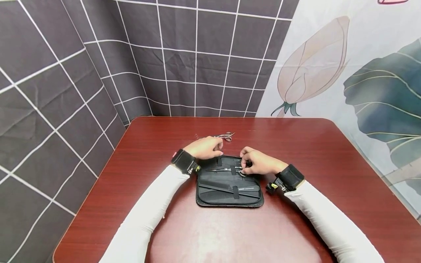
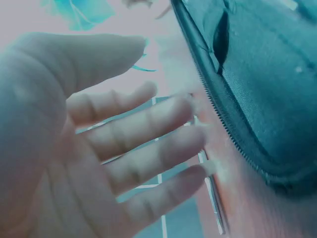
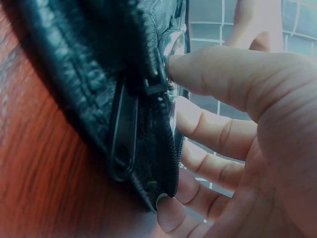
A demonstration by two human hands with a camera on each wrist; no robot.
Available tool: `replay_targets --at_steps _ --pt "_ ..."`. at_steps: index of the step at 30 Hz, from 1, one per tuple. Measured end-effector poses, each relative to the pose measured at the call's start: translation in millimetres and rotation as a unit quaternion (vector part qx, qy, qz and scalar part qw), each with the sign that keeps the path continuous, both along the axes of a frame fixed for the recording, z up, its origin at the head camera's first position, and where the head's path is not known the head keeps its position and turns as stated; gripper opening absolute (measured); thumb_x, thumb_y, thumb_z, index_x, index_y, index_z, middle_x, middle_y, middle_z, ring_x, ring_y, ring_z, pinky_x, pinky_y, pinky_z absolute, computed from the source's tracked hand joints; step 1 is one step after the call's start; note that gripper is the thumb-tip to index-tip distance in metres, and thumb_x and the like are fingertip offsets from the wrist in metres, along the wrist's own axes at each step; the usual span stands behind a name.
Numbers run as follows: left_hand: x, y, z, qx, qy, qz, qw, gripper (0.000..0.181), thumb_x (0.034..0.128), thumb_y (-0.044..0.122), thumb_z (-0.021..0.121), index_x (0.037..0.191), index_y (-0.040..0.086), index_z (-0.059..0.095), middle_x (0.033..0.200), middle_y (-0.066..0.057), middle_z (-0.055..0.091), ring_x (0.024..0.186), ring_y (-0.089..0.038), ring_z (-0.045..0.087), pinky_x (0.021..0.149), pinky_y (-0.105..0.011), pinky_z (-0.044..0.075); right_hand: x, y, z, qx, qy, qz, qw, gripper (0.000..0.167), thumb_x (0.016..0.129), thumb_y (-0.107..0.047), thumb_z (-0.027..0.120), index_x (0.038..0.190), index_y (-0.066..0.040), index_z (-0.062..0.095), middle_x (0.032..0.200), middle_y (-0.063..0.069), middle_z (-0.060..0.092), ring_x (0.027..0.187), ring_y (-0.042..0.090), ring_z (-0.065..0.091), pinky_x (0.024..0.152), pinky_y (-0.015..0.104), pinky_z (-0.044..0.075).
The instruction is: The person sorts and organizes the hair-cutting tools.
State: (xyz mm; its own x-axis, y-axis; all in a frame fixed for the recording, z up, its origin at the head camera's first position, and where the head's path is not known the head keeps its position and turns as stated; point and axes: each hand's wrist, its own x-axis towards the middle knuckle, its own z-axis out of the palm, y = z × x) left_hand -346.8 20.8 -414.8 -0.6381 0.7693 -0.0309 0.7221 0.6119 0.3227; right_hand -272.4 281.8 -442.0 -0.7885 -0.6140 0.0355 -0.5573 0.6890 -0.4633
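A black zip case lies unfolded on the table, its zip edge close to the fingers in the left wrist view. Scissors lie across its upper part under a strap, and the right hand pinches their ring handles at the case's right side. In the right wrist view, that thumb and index finger meet shiny metal beside a zip pull. Over the upper left corner of the case is the left hand, its fingers spread and loosely bent, holding nothing. A comb is strapped lower in the case.
Another pair of scissors lies on the red-brown table behind the left hand. Dark checked cloth hangs behind and to the left; a floral cloth hangs at the right.
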Motion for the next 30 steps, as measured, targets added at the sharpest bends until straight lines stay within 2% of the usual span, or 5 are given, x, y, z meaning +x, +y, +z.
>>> replay_targets --at_steps 6,10,16,22,30 --pt "-21.1 23.7 -5.5 -0.015 0.048 0.033 0.9982 0.024 0.1011 0.030 0.065 0.117 0.012 0.066 0.104 -0.003 0.066 0.094 -0.017 0.062 0.085 -0.036 0.052 -1.5 2.0 -1.4 0.001 0.003 0.004 1.0000 0.017 0.082 -0.017 0.082 0.076 -0.018 0.066 0.114 0.009 0.056 0.102 0.019 0.055 0.089 0.034 0.047" --pt "-36.1 37.0 -10.5 -0.032 0.062 0.053 0.9961 0.028 0.1027 0.033 0.063 0.122 0.013 0.069 0.113 -0.007 0.063 0.103 -0.024 0.061 0.092 -0.041 0.052 -1.9 2.5 -2.2 0.000 0.005 0.004 1.0000 0.017 0.082 -0.017 0.082 0.076 -0.019 0.067 0.114 0.009 0.056 0.103 0.019 0.055 0.090 0.035 0.047" --pt "-53.8 50.8 -17.4 -0.074 0.052 0.081 0.9926 0.042 0.1014 0.041 0.063 0.135 0.015 0.064 0.124 -0.008 0.060 0.115 -0.028 0.056 0.101 -0.045 0.050 -0.5 1.2 -2.6 -0.003 0.005 0.003 1.0000 0.017 0.081 -0.016 0.082 0.075 -0.019 0.067 0.113 0.009 0.056 0.103 0.020 0.055 0.091 0.035 0.048" --pt "-70.9 55.6 -24.8 -0.111 0.042 0.106 0.9872 0.047 0.0956 0.047 0.068 0.127 0.012 0.065 0.122 -0.008 0.062 0.114 -0.027 0.061 0.099 -0.045 0.052 -0.3 0.1 -4.1 -0.004 0.002 0.007 1.0000 0.016 0.081 -0.016 0.082 0.076 -0.019 0.067 0.113 0.009 0.056 0.103 0.019 0.053 0.091 0.034 0.047" --pt "-88.4 54.8 -27.0 -0.137 0.041 0.116 0.9829 0.023 0.0918 0.016 0.068 0.115 0.013 0.069 0.117 -0.007 0.060 0.106 -0.025 0.060 0.090 -0.043 0.052 -0.7 1.9 -1.0 -0.005 -0.003 0.002 1.0000 0.017 0.082 -0.016 0.082 0.076 -0.019 0.067 0.113 0.008 0.055 0.103 0.019 0.053 0.092 0.035 0.047"
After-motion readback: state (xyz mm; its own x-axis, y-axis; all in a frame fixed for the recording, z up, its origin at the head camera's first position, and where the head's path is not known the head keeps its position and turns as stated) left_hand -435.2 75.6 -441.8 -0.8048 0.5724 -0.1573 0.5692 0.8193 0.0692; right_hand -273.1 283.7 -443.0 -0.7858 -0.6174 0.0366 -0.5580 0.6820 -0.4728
